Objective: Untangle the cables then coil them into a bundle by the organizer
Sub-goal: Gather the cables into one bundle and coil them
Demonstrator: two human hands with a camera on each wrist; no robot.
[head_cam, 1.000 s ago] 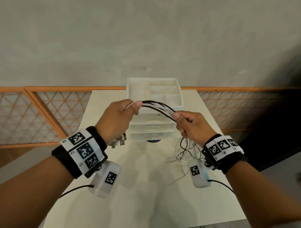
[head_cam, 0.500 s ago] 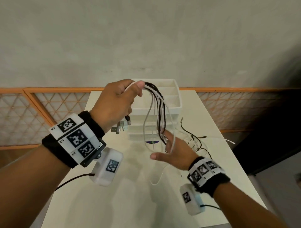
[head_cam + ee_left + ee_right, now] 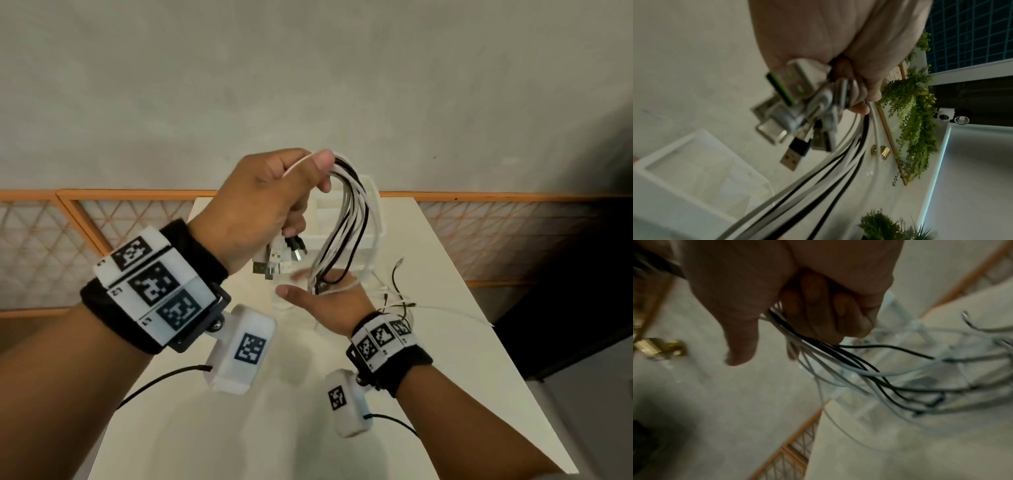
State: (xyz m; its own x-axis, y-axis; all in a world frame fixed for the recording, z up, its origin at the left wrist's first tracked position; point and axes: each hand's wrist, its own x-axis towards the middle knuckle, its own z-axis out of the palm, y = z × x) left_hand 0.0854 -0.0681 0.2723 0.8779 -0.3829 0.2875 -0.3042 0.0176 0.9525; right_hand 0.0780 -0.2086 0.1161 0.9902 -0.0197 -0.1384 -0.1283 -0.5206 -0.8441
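Above the table's far edge, in front of the organizer, the left hand clenches the cables near their plugs so the strands hang while the right hand's curled fingers gather them, seemingly for coiling.

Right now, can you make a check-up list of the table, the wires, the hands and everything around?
Surface: white table, loose cable ends trailing on its right side.
Job's things: bundle of black and white cables looped over the left hand; USB plugs bunched below the fist; white drawer organizer behind the bundle.
Clutter: nothing seen.
Hands: left hand grips the cables near the plugs; right hand lower, fingers curled round the hanging strands in the wrist view.
Cables: free ends spread loose on the table, not yet coiled.
Surroundings: grey wall, orange lattice railing, green plants in the left wrist view.
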